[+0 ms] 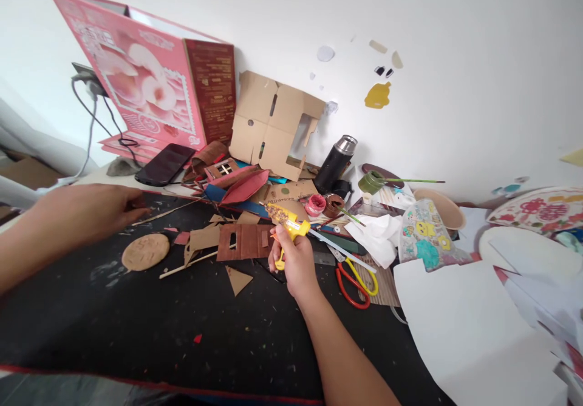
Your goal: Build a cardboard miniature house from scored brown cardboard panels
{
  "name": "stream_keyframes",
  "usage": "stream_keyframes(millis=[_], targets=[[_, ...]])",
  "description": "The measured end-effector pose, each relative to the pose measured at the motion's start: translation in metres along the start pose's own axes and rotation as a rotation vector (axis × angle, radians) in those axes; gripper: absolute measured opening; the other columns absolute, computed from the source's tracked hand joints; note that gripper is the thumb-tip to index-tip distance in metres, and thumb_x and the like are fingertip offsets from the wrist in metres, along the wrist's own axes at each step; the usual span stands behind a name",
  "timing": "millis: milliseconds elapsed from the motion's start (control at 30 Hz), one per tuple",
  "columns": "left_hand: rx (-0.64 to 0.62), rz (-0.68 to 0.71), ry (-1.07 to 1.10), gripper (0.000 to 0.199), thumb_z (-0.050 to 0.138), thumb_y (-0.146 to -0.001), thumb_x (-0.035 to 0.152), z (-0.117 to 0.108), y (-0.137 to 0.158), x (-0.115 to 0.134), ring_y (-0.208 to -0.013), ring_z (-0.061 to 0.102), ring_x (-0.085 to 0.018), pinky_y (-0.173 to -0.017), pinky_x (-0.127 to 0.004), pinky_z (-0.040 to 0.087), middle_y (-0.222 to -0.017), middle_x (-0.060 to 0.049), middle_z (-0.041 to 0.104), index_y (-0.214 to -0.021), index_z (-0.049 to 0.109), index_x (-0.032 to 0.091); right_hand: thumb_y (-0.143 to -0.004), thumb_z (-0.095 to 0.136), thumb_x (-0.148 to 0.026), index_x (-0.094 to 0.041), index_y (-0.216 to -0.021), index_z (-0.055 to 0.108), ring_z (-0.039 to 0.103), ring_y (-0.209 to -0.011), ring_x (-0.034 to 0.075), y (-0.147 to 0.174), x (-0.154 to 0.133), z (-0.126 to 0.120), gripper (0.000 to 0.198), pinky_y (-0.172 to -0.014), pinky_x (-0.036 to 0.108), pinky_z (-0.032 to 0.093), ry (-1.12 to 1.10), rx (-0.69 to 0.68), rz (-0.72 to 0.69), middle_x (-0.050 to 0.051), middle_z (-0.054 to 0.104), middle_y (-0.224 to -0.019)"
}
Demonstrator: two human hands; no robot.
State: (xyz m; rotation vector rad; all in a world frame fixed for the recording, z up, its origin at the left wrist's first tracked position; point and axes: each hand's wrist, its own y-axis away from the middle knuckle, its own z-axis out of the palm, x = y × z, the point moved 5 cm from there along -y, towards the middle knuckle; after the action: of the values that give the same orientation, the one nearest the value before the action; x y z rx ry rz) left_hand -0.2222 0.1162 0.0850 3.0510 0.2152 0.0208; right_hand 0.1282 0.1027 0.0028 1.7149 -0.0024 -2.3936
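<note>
Glue gun hovers just right of the brown card, right hand wrapped round its handle, presumably to aim it, while the left hand, left of that card, has a grip I can't tell.

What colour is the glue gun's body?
Yellow: the glue gun, held in the right hand, seen in the head view.

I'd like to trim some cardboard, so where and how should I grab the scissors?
Best guess: take the scissors by the red and yellow handle loops, from the near right. The loops face that side, while the metal end points away. They seem to lie flat, so reach in low, clear of the nearby glue stick.
</note>
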Motion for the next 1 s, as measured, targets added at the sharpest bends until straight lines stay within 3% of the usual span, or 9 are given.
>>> stream_keyframes(millis=[133,300,500,633,733,833,1000], targets=[[-0.154,0.050,-0.072,0.045,0.047,-0.088,0.033,0.011,-0.002,-0.005,-0.091,0.074,-0.031,-0.074,-0.032,0.046,-0.110,-0.009,0.084,-0.111,0.084,0.024,-0.082,0.078,-0.073,-0.016,-0.088,0.066,0.046,-0.033,0.009,0.001,0.001,0.000,0.059,-0.036,0.021,0.035,-0.005,0.007,0.010,-0.010,0.049,-0.049],[-0.059,0.055,-0.101,0.053,0.037,-0.095,0.037,0.008,0.002,-0.010,-0.100,0.073,-0.033,-0.081,-0.035,0.049,-0.119,-0.012,0.082,-0.122,0.079,0.020,-0.084,0.077,-0.072,-0.016,-0.086,0.067,0.046,-0.033,0.009,0.001,0.000,0.001,0.057,-0.036,0.022,0.035,0.016,0.000,-0.005,-0.009,0.048,-0.048],[-0.016,-0.037,-0.160,0.052,0.029,-0.100,0.046,0.001,0.009,-0.001,-0.091,0.073,-0.032,-0.075,-0.034,0.046,-0.104,-0.014,0.082,-0.097,0.074,0.019,-0.082,0.078,-0.073,-0.017,-0.088,0.067,0.046,-0.033,0.010,0.002,0.000,0.002,0.058,-0.036,0.022,0.035,0.022,0.002,0.006,-0.009,0.048,-0.049],[-0.034,-0.097,-0.148,0.062,0.023,-0.103,0.051,0.003,0.008,-0.001,-0.093,0.073,-0.034,-0.074,-0.035,0.045,-0.107,-0.015,0.081,-0.103,0.077,0.019,-0.081,0.078,-0.075,-0.017,-0.087,0.066,0.047,-0.034,0.010,0.002,-0.001,0.002,0.060,-0.037,0.022,0.035,0.032,0.008,0.011,-0.009,0.049,-0.049],[-0.010,-0.109,-0.098,0.063,0.027,-0.103,0.054,0.006,0.007,-0.007,-0.097,0.072,-0.034,-0.076,-0.034,0.045,-0.112,-0.013,0.082,-0.119,0.078,0.021,-0.081,0.078,-0.075,-0.017,-0.088,0.066,0.047,-0.034,0.010,0.002,-0.001,0.002,0.060,-0.037,0.022,0.035,0.039,0.010,0.019,-0.009,0.049,-0.049],[0.002,0.054,-0.009,0.051,0.037,-0.102,0.046,0.011,0.007,-0.005,-0.101,0.071,-0.028,-0.083,-0.031,0.045,-0.121,-0.006,0.081,-0.128,0.077,0.025,-0.081,0.077,-0.075,-0.017,-0.088,0.067,0.047,-0.034,0.010,0.003,-0.001,0.002,0.059,-0.037,0.022,0.035,0.041,0.006,0.033,-0.009,0.049,-0.050],[-0.020,0.144,0.119,0.032,0.054,-0.093,0.040,0.017,0.010,0.007,-0.089,0.068,-0.026,-0.078,-0.029,0.041,-0.105,-0.004,0.083,-0.105,0.081,0.026,-0.081,0.078,-0.074,-0.018,-0.089,0.066,0.047,-0.034,0.010,0.003,0.000,0.002,0.058,-0.037,0.023,0.035,0.036,-0.003,0.031,-0.009,0.050,-0.050]])
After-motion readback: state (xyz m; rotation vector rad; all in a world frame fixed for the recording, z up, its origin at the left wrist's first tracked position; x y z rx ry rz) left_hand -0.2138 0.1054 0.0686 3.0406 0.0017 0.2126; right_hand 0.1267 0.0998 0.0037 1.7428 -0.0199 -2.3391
